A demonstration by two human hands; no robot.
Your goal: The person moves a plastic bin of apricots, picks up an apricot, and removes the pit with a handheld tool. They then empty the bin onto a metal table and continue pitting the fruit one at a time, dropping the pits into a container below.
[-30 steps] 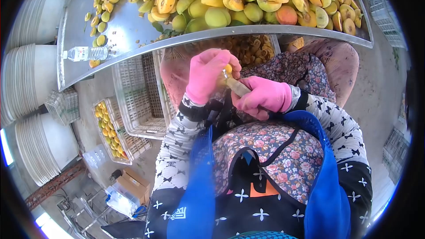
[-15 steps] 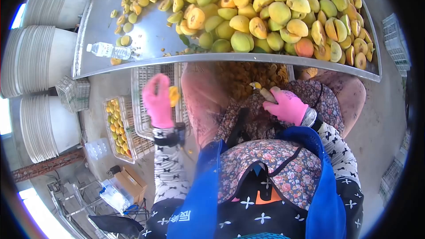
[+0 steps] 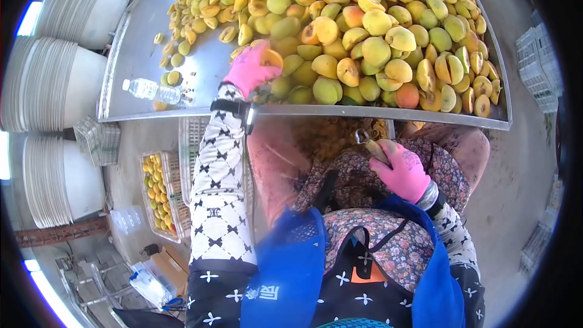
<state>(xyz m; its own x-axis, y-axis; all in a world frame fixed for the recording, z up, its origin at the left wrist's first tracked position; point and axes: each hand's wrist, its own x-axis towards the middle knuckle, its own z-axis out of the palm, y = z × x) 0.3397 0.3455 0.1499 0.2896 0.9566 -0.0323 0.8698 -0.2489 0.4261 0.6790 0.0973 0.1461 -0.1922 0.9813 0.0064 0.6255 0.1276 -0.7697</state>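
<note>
My left hand point(image 3: 250, 71), in a pink glove, is over the front of the metal table with its fingers closed round a halved peach point(image 3: 272, 59). It is at the left edge of a big heap of yellow-green halved peaches point(image 3: 376, 51). Above my lap, my right hand point(image 3: 402, 171), gloved in pink as well, grips the handle of a pitting spoon point(image 3: 362, 136) with a looped metal head. The tool's head points up and left, and no fruit shows on it. Part of the handle is hidden in my fist.
The metal table point(image 3: 212, 107) has a raised rim, with a clear plastic bottle point(image 3: 152, 90) lying near its left corner. Below, pits and scraps point(image 3: 328, 136) show between my knees. A crate of peaches point(image 3: 176, 197) stands left on the floor, near stacked white tubs point(image 3: 45, 82).
My left hand has moved up and right from above the floor crate to the heap, and now holds a peach half. The yellow piece on the spoon is gone; my right hand shifted slightly.
</note>
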